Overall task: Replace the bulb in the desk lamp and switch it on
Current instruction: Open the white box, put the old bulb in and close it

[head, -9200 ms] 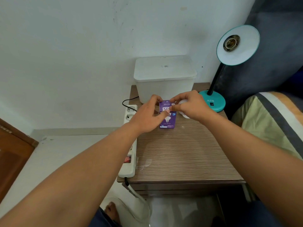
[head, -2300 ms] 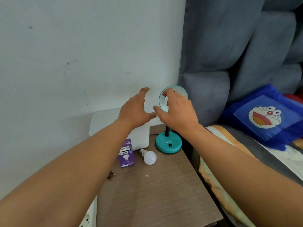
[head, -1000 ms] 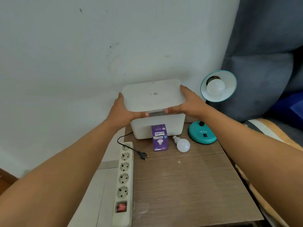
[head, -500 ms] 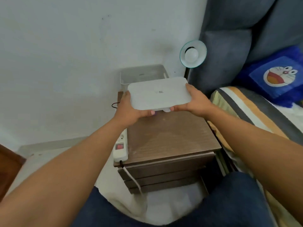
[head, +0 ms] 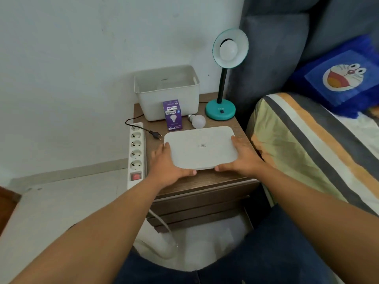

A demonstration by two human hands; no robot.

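While both hands, left hand (head: 166, 167), right hand (head: 244, 158), clasp lid (head: 201, 148) edges, nightstand (head: 205, 179) front edge just below.

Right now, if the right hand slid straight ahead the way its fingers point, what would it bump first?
Probably the teal lamp base. The right hand, gripping the white lid, points toward the nightstand's back right. The loose bulb lies left of that line, though depth is uncertain.

Both bare forearms reach forward and slightly inward from the bottom corners, wrists nearly straight. The left hand (head: 166, 167) clasps the left edge of a flat white lid (head: 201, 147), its thumb lying along the lid's near edge, fingers (head: 166, 145) curled at the side. The right hand (head: 244, 160) mirrors it on the right edge, thumb pointing inward along the near edge.
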